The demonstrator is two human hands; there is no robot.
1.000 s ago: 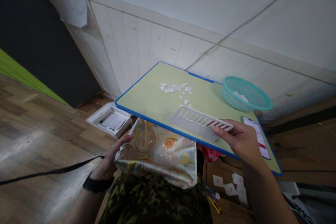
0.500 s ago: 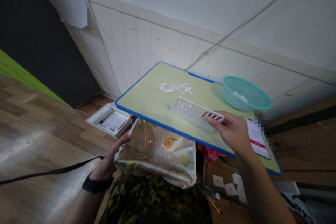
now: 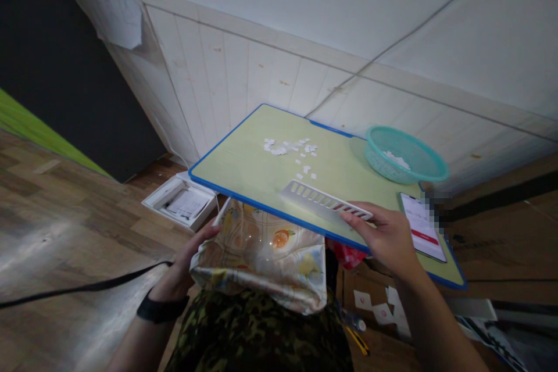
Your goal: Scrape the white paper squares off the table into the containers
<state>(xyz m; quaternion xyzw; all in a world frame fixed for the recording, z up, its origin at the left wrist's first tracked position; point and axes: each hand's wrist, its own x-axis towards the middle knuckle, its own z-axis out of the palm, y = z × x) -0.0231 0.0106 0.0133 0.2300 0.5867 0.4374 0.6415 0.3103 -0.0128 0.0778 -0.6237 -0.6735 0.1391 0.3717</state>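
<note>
Drawn nearer, the slotted strip [image 3: 316, 207] points its long axis far-left; right fingers [image 3: 356, 223] pinch it, left fingers [image 3: 211, 231] hold fruit-print bag [image 3: 261, 256].

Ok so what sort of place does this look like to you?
Probably a room indoors, perhaps a home or small workroom; I can't tell which. The wood-look floor, white panelled wall and small blue-edged table set up by it suggest that.
</note>
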